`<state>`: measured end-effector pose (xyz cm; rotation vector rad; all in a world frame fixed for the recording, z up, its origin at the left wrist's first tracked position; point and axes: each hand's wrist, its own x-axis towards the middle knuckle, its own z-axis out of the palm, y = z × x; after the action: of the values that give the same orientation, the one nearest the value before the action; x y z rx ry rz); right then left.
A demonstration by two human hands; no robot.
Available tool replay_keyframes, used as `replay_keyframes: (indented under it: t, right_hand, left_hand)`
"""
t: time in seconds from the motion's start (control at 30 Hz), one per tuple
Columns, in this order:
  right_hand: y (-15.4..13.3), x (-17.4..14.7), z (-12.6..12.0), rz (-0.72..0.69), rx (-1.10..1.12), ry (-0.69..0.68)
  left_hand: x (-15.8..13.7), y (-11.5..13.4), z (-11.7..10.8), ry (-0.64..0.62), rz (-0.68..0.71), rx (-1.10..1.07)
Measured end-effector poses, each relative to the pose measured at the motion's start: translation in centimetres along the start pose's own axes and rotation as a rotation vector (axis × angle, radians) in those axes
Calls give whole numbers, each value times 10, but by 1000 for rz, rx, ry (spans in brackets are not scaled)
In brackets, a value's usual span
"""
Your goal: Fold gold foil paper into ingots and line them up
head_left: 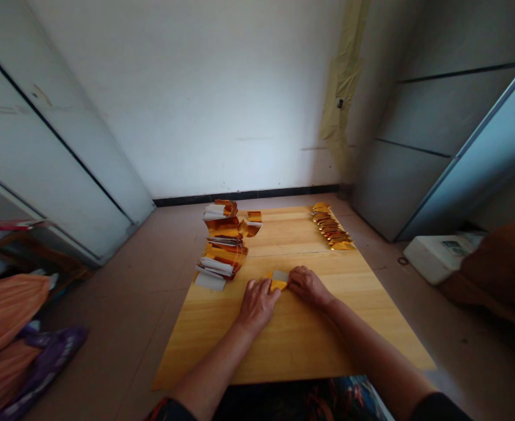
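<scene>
A partly folded sheet of gold foil paper (278,284), grey on its other side, lies on the wooden table between my hands. My left hand (258,301) grips its left side, thumb and fingers closed at the paper. At its right edge my right hand (306,284) pinches the paper with curled fingers. Curled stacks of gold-and-grey foil sheets (225,252) lie at the table's left side, with a loose grey sheet (210,280) at their near end. Along the right side runs a row of folded gold paper pieces (330,227), overlapping one another.
The wooden table (310,345) reaches close to my lap. A white wall (222,105) stands behind it, grey cabinets (428,111) at the right. A white box (435,257) sits on the right-hand floor; orange cloth (9,316) and a purple bag (49,362) are at the left.
</scene>
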<state>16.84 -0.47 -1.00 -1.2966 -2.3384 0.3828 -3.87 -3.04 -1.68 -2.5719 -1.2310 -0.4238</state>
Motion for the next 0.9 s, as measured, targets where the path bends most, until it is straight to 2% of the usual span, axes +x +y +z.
replay_keyframes:
  t: [0.33,0.63,0.9]
  right_hand:
    - [-17,12,-3,253,-162,-109]
    - [-21,18,-8,307,-212,-188]
    - [-24,22,-10,332,-238,-213]
  left_hand:
    - [-1,0,-1,-13,12,-9]
    - [-2,1,-1,-43,10,-18]
    - [-3,3,-2,-21,-10,-54]
